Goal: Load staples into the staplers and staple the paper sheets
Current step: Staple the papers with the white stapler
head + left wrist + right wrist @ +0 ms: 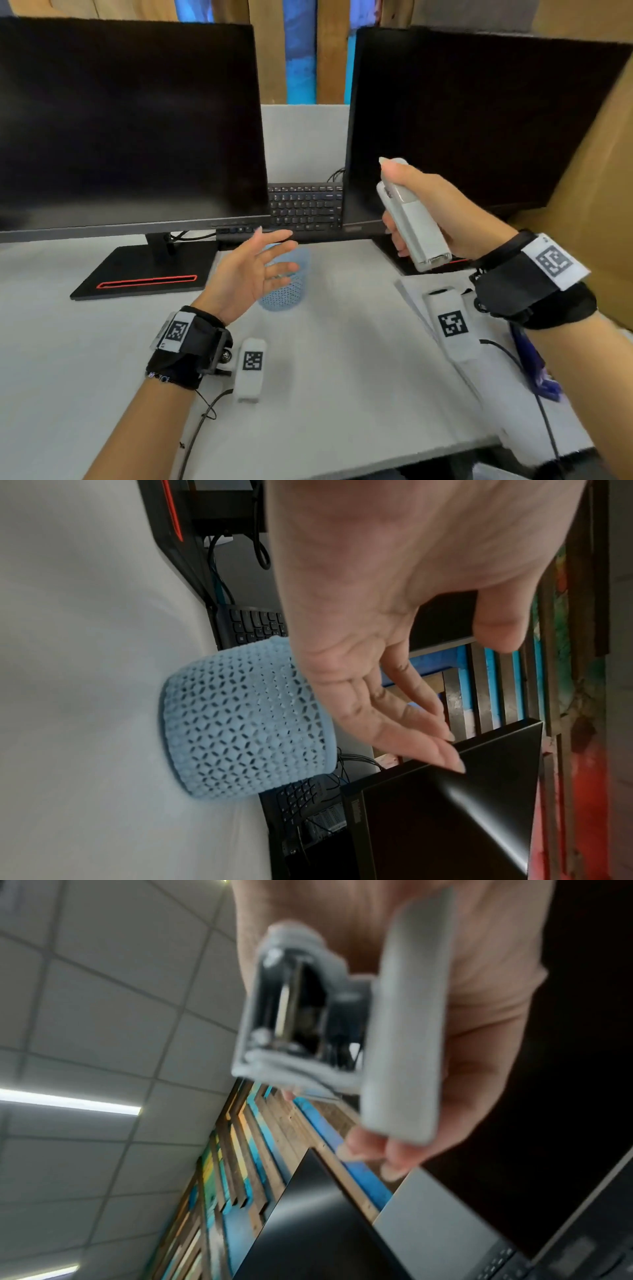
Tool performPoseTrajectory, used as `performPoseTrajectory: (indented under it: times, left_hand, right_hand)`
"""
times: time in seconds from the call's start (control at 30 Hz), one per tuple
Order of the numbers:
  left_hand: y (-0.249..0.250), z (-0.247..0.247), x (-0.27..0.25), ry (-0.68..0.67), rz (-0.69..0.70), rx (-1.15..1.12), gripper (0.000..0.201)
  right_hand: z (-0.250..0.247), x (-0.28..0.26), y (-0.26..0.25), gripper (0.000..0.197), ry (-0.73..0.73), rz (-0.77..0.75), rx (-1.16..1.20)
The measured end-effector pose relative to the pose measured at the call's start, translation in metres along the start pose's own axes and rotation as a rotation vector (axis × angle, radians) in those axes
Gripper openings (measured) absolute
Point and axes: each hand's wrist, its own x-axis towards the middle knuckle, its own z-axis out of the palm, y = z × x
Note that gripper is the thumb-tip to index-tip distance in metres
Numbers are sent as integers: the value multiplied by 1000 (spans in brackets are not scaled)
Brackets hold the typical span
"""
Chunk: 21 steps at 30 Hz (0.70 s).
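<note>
My right hand point(392, 204) grips a white stapler point(416, 226) in the air in front of the right monitor, its rear end pointing down toward me. The right wrist view shows this stapler point(342, 1020) end-on and blurred, with my right hand point(394, 1153) curled round it. My left hand point(274, 253) hovers open, palm up, above a blue mesh cup point(286, 291) and holds nothing. In the left wrist view the left hand point(455, 696) has its fingers straight beside the cup point(246, 723). Two more white staplers with black-and-white tags lie on the desk, one point(251, 368) near my left wrist, one point(452, 323) on paper sheets point(409, 294).
Two dark monitors point(130, 130) point(479, 120) stand at the back, with a black keyboard point(305, 205) between them. The left monitor's base point(147, 270) lies left of the cup. Cables point(534, 387) and a blue object point(537, 370) lie at the right desk edge.
</note>
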Motion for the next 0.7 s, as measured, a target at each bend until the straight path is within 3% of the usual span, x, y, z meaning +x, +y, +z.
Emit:
performPoseTrajectory:
  times: [0.17, 0.37, 0.5, 0.7]
  left_hand:
    - [-3, 14, -3, 5, -46, 188, 45]
    - [-10, 68, 6, 24, -56, 476, 32]
    - [-27, 142, 10, -113, -112, 716, 26]
    - [-86, 239, 23, -438, -178, 1145, 36]
  right_hand:
    - [-64, -73, 14, 54, 95, 106, -42]
    - [-106, -145, 54, 60, 272, 219, 169]
    - [-114, -173, 88, 56, 373, 218, 392]
    - [-120, -189, 137, 55, 451, 299, 776]
